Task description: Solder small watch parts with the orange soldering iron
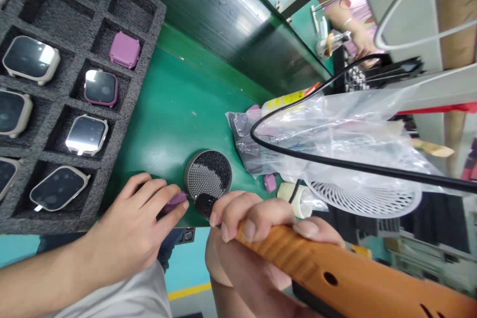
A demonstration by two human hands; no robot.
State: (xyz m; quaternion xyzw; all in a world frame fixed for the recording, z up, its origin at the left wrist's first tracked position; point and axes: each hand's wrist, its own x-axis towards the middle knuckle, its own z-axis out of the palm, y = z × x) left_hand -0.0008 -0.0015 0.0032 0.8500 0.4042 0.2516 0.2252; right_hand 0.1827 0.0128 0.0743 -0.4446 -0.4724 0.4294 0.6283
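Note:
My left hand (134, 223) pinches a small purple watch case (175, 202) between thumb and fingers at the green bench's near edge. My right hand (257, 238) is wrapped round an orange electric screwdriver (335, 273), its black tip (204, 204) close to the purple case. Just beyond both sits a round metal screw tray (208, 173) filled with tiny screws.
A black foam tray (145, 15) at the left holds several smartwatch bodies, beige and purple. A clear plastic bag (335, 129), a black cable (335, 161) and a white fan grille (365, 198) lie at the right. Another person's hand (357, 35) works far behind.

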